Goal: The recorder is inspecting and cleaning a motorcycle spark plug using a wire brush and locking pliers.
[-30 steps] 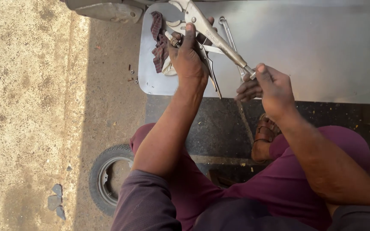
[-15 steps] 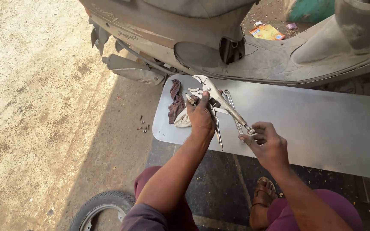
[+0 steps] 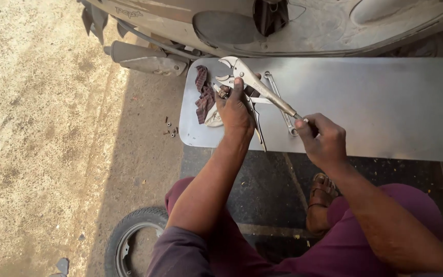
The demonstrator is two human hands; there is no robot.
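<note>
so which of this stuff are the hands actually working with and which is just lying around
In hand:
- locking pliers, jaws open; left hand on the body, right hand at the handle end
- small part at the left fingers, too small to tell what

Lying about:
- wrench and rag on the metal sheet
- loose nuts on the ground
- tyre
- scooter

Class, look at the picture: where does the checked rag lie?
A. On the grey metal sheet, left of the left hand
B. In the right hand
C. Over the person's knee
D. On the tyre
A: the checked rag lies on the metal sheet, just left of the left hand.
</note>
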